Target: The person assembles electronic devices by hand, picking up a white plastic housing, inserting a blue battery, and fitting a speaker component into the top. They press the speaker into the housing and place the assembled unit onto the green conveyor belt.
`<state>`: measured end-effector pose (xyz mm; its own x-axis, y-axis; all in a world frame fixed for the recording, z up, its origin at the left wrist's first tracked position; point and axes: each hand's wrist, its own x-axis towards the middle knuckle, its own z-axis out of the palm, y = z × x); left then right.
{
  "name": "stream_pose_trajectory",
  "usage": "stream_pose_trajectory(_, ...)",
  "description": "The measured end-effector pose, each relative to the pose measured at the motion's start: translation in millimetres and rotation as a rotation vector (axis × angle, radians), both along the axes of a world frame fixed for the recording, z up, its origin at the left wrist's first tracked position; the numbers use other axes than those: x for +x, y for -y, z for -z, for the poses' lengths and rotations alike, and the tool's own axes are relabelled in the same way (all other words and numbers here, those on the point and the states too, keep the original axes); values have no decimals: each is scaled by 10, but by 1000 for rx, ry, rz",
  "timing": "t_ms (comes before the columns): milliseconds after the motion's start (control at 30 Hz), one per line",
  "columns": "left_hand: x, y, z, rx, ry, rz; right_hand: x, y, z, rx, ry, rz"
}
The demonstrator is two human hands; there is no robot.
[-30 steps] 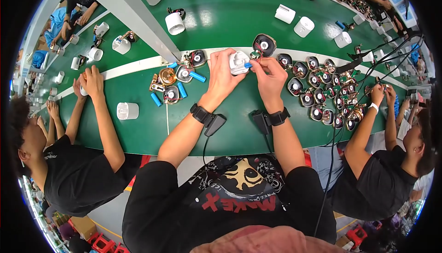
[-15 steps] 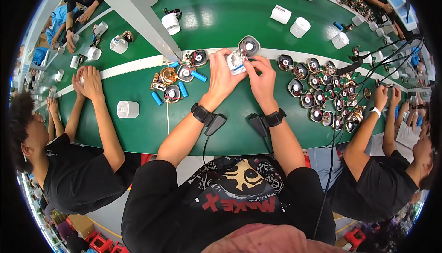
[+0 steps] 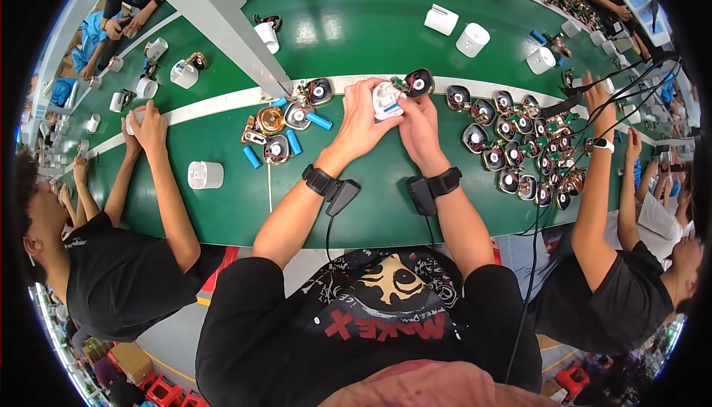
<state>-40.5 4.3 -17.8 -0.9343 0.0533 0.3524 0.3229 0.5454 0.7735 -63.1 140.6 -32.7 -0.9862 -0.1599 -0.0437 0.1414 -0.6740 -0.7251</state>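
Note:
Above the near green surface, my left hand (image 3: 356, 121) is closed around the side of an opened white plastic housing (image 3: 386, 96). A narrow blue piece (image 3: 392, 108) shows inside the housing's hollow. My right hand (image 3: 421, 131) is closed at its right edge, thumb against the blue piece; some of its fingers are hidden behind. A dark speaker unit (image 3: 420, 81) with a round cone sits just beyond my right fingers, beside the housing. Whether wires join the two is too small to tell.
Left of my hands lie speaker units (image 3: 276, 149), blue cylindrical cells (image 3: 294, 142) and a white housing (image 3: 205, 175). Many speaker units (image 3: 513, 156) cluster at right, under black cables (image 3: 593, 118). A grey post (image 3: 245, 44) stands ahead. Co-workers sit on both sides.
The speaker unit has shifted right and now lies beyond my right hand; the housing has turned slightly. White housings on the far green strip have slid left. The right co-worker's arm has reached forward.

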Motion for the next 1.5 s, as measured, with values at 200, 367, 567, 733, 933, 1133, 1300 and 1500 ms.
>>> stream_pose_trajectory(200,-25,13,-51,-30,26,-15,-51,-5,139,42,-21,9)
stream_pose_trajectory(367,-356,66,-40,-41,-45,-215,-22,106,42,266,-178,196)
stream_pose_trajectory(567,-1238,753,-147,-207,118,-533,-10,128,42,590,-252,124)
stream_pose_trajectory(733,-1457,849,-340,-334,335,-533,7,79,-6,818,-367,96)
stream_pose_trajectory(933,-1825,-251,-570,-727,-164,-183,-30,28,-40,888,-386,123)
stream_pose_trajectory(1133,-2584,-188,24,-435,1,78,-69,87,33,741,-361,86)
stream_pose_trajectory(1300,-2209,-234,-203,-384,120,-14,-105,-21,93,708,-316,112)
stream_pose_trajectory(1500,-620,-90,-912,-236,-149,-152,-171,33,202,724,-338,213)
